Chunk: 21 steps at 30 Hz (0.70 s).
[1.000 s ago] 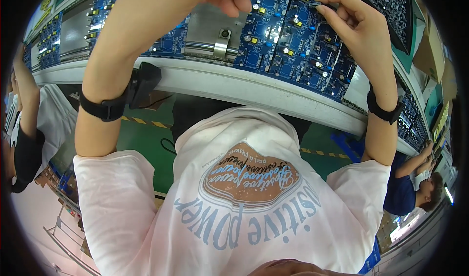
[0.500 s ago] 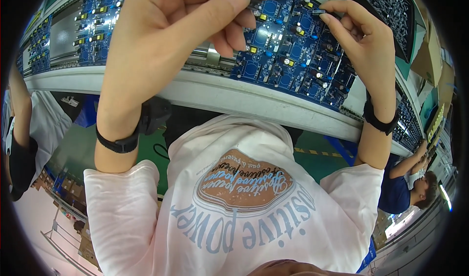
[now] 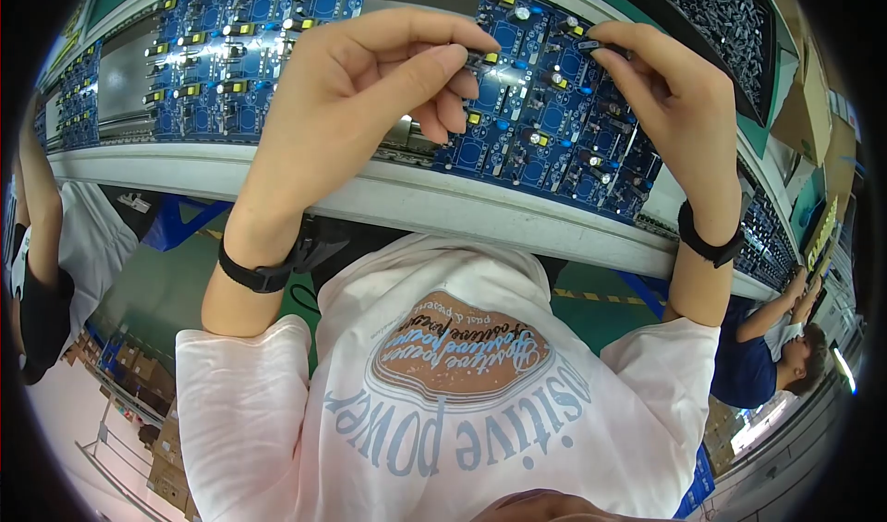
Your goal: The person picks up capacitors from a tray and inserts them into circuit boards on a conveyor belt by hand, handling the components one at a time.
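My left hand (image 3: pixel 374 92) is over the blue circuit boards, thumb and forefinger pinched on a small dark electronic component (image 3: pixel 475 61), mostly hidden by the fingertips. To its right, my right hand (image 3: pixel 673 83) grips another small dark component (image 3: pixel 589 46) between thumb and forefinger, just above the board panel (image 3: pixel 513 157). That panel carries yellow parts, silver-topped capacitors and blue discs. Whether either component touches the board I cannot tell. Black bands circle both wrists.
A black tray (image 3: pixel 711 23) heaped with small dark components stands at the far right. More board panels (image 3: pixel 217 106) lie along the line to the left, inside a pale metal rail (image 3: pixel 517 210). Cardboard (image 3: pixel 802 115) stands beyond the tray. Other people are at both sides.
My left hand has come nearer to me and slightly right, still pinching its component. My right hand keeps about the same place over the board. The whole view has shifted a little.
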Tool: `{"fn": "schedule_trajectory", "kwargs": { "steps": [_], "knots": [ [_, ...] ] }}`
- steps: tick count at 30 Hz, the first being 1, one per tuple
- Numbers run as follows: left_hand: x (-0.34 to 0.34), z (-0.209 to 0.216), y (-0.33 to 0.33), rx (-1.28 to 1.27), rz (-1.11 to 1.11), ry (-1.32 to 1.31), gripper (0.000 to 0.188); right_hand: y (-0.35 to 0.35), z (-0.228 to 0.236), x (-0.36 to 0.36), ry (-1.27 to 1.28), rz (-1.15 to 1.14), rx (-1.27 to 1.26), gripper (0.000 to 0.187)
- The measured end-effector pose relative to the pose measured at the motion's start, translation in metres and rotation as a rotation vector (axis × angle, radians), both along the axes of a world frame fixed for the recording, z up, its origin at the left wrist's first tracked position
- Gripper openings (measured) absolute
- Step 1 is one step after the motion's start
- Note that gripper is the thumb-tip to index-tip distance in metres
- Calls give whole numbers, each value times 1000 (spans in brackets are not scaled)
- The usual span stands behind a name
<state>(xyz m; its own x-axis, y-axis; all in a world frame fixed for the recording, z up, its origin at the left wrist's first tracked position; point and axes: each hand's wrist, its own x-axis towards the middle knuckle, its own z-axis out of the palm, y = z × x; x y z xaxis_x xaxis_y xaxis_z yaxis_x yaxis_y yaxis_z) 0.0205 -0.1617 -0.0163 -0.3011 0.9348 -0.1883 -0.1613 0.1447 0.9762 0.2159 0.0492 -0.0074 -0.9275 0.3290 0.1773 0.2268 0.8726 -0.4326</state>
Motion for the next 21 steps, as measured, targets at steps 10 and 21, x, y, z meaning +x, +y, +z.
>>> {"fn": "schedule_trajectory", "kwargs": {
  "steps": [10,21],
  "knots": [
    [-1,-1,-3,11,-2,-14,25,-7,3,-6,37,39,165,21],
    [-15,22,2,-4,-107,649,23,42,3,-127,122,139,287,12]
  ]
}}
